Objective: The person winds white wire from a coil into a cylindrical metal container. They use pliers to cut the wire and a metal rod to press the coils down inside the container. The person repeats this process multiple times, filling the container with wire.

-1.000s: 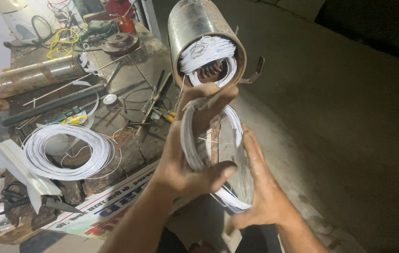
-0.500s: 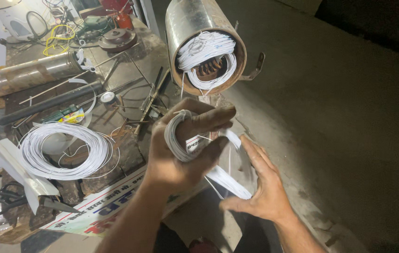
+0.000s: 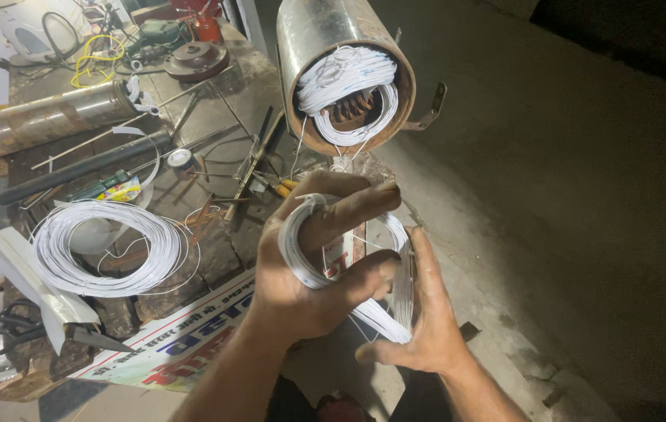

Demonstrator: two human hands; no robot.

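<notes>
A small coil of white wire [image 3: 302, 250] sits in front of me, and my left hand [image 3: 313, 277] is wrapped around its left side, thumb over the top. My right hand [image 3: 423, 320] presses flat against the coil's right side from below. Just above the hands lies a steel motor cylinder [image 3: 333, 39] on its side, its open end stuffed with white wire windings [image 3: 345, 82] around copper-coloured slots. Thin wire strands run from those windings down to the coil I hold.
A larger loose white wire coil [image 3: 102, 246] lies on the cluttered workbench at left, with black scissors [image 3: 8, 332], a long rusty metal tube [image 3: 36, 121], screwdrivers, pliers [image 3: 274, 184] and a printed sheet [image 3: 184, 344]. Bare concrete floor stretches to the right.
My left hand has tightened its grip and shifted on the coil, while my right hand moved from under the coil to flat against its right side. The view drifted slightly.
</notes>
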